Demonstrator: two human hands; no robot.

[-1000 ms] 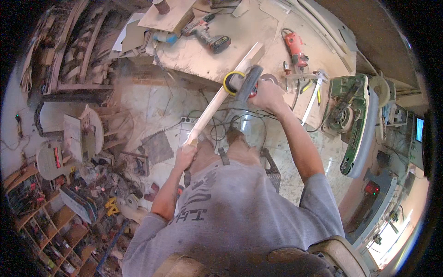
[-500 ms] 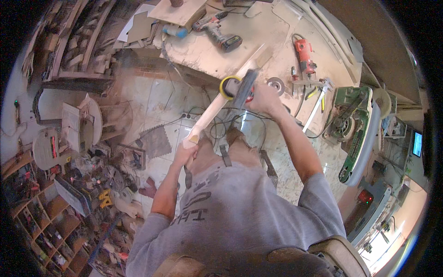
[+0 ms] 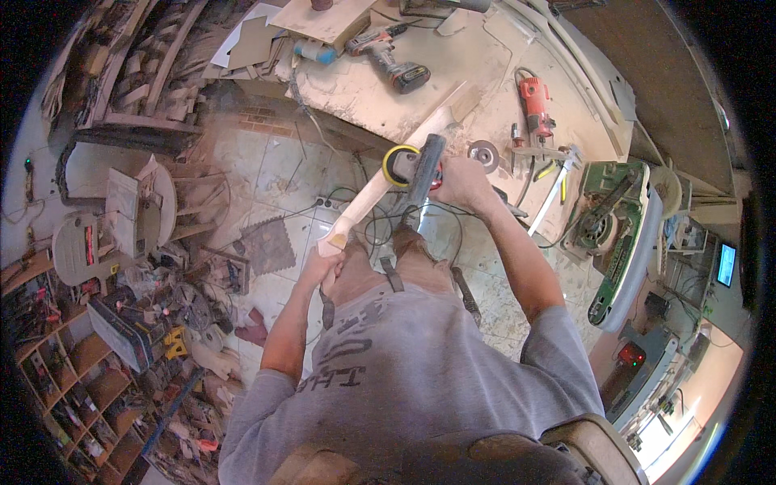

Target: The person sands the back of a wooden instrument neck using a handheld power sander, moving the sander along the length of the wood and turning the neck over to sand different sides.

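My left hand [image 3: 326,265] is closed round the near end of a long pale wooden piece [image 3: 368,199]. The piece slants up and to the right, and its far end rests at the workbench edge. In my right hand [image 3: 465,184] is a dark handheld angle grinder [image 3: 429,168] with a yellow-rimmed round disc [image 3: 398,165]. That disc lies at the upper middle stretch of the wood; whether it touches cannot be made out. The right fingers are partly hidden behind the grinder body.
On the dusty workbench [image 3: 356,95] lie a cordless drill [image 3: 390,61], a red power tool [image 3: 535,105], a loose disc [image 3: 483,153] and a clamp [image 3: 561,184]. A green machine [image 3: 608,212] stands to the right. Cables [image 3: 373,229] trail across the tiled floor; cluttered shelves [image 3: 79,368] fill the lower left.
The grinder has shifted slightly toward me along the wood. My left hand keeps its hold in nearly the same place. The whole view has moved a little.
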